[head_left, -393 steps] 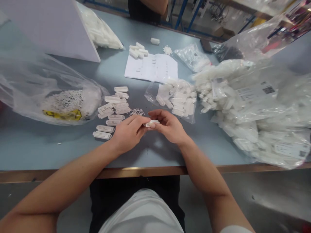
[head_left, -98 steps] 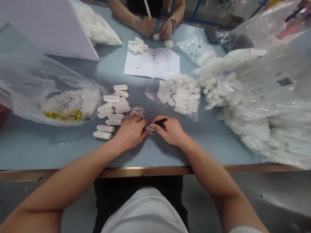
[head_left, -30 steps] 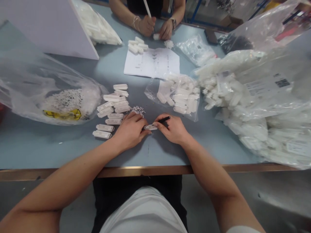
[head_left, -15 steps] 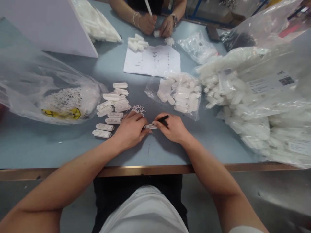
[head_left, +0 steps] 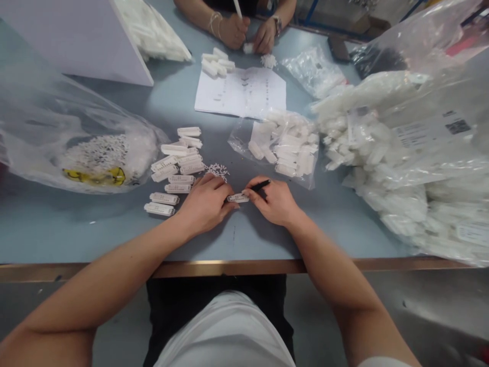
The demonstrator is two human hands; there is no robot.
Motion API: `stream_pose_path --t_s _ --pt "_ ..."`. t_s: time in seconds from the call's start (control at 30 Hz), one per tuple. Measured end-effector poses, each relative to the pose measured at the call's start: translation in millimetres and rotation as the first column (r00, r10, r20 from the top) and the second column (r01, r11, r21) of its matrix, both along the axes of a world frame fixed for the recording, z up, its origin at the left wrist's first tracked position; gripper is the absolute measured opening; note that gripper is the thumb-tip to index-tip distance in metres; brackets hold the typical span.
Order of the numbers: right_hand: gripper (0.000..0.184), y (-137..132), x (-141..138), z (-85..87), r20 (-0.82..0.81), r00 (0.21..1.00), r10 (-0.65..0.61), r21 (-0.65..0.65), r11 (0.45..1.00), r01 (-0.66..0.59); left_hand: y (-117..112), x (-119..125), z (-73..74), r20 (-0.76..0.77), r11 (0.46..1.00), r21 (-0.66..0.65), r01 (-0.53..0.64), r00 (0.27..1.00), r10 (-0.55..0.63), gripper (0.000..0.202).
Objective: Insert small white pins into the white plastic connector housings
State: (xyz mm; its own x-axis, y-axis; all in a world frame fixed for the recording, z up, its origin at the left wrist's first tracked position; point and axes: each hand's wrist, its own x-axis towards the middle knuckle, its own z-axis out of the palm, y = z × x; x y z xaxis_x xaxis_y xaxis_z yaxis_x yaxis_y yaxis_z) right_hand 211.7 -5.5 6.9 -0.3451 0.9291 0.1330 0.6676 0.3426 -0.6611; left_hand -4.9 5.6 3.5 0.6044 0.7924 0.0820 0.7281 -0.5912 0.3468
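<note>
"What have you got in hand there?"

"A slim white part [head_left: 237,198] with rows of dark marks or holes along its face. It sits between my two hands, back from the front edge of the tabletop [head_left: 267,239]. I can't tell whether it rests on the surface or just above."

"How would you do this step well?"

"As I judge it, brace the part level so it can't roll or skid, and bring the tip of the black pen-like tool [head_left: 261,185] squarely to one spot at a time. Light, even pressure should serve; a slanted push could slip off. I'd also keep my thumb from covering the marks."

"And your fingers?"

"On my left hand [head_left: 209,204] they're pinched together on the part's left end, thumb on the near side. On my right hand [head_left: 273,201] they're closed round the tool, pen fashion, next to the part's right end. Whether those fingertips touch the part too, I can't tell."

"Anything close by?"

"Loose tiny white pieces [head_left: 217,171] lie just beyond my left hand, and similar white parts [head_left: 159,209] lie to its left."
</note>
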Motion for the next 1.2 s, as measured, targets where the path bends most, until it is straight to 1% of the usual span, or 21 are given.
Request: stream_pose_path --t_s 0.23,0.33,0.4,0.47,0.53,0.9,1.1,1.2 --pt "0.022 -3 -7 -0.6 0.056 0.996 0.065 0.073 0.995 -0.069 1 1 -0.6 -0.029 1.000 0.011 0.012 1.000 -0.012 0.026" --pt "0.022 -3 -6 -0.4 0.033 0.997 0.071 0.063 0.995 -0.073 1 0 -0.6 -0.027 1.000 0.003 0.013 1.000 -0.013 0.026" --pt "0.022 -1 -3 0.3 -0.018 0.999 0.030 0.013 0.999 -0.030 1 0 -0.7 -0.021 1.000 0.003 0.010 1.000 -0.010 0.025" --pt "0.022 1 1 1.3 -0.065 0.997 -0.042 -0.038 0.998 0.040 1 0 -0.9 -0.011 1.000 0.009 0.011 1.000 -0.011 0.025" --pt "0.024 1 3 2.2 -0.082 0.993 -0.086 -0.055 0.995 0.082 1 0 -1.2 -0.001 1.000 0.017 0.010 1.000 -0.010 0.025" --pt "0.021 -1 2 0.0 0.002 1.000 -0.003 -0.005 1.000 0.003 1 0 -0.9 0.004 1.000 0.022 0.006 1.000 -0.006 0.027" --pt "0.018 -2 -5 -1.8 0.037 0.999 0.029 0.064 0.997 -0.031 1 1 -1.6 -0.008 0.999 0.034 0.005 1.000 -0.005 0.025" --pt "0.018 0 -5 -1.5 0.018 0.999 0.027 0.040 0.999 -0.027 1 1 -2.3 -0.008 0.999 0.032 0.008 1.000 -0.007 0.025"
